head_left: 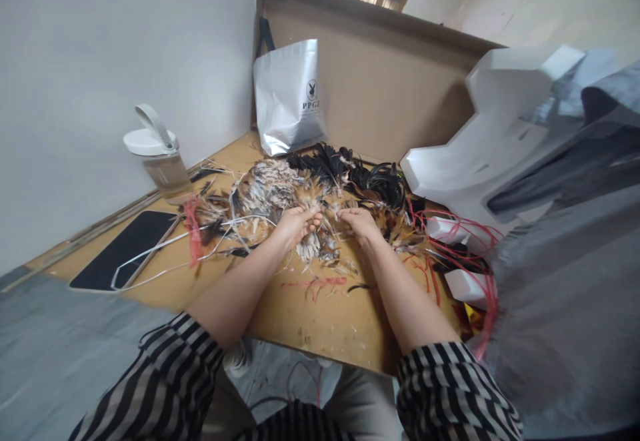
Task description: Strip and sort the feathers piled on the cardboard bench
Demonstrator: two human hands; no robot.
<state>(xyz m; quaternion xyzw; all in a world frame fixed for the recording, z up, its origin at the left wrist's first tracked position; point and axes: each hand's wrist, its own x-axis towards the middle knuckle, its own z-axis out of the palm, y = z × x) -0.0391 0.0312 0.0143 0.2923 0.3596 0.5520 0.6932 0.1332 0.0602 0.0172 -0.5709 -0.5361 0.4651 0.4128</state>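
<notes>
With our left hand [295,222] and right hand [359,221] each in a pinching grip on the feathers [280,194] heaped mid-tabletop [320,327], we risk snagging the red strings [450,241] nearby.

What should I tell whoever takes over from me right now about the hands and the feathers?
Left hand: closed on a small tuft of feathers, over the pile.
Right hand: pinching feathers beside it, fingertips nearly meeting the left.
Feathers: brown and white heap mid-table; black feathers behind it.
Red strings lie to the right, white strips to the left across a dark tablet.
Done: cannot tell any finished bundles.
Left: most of the heap looks loose.
</notes>
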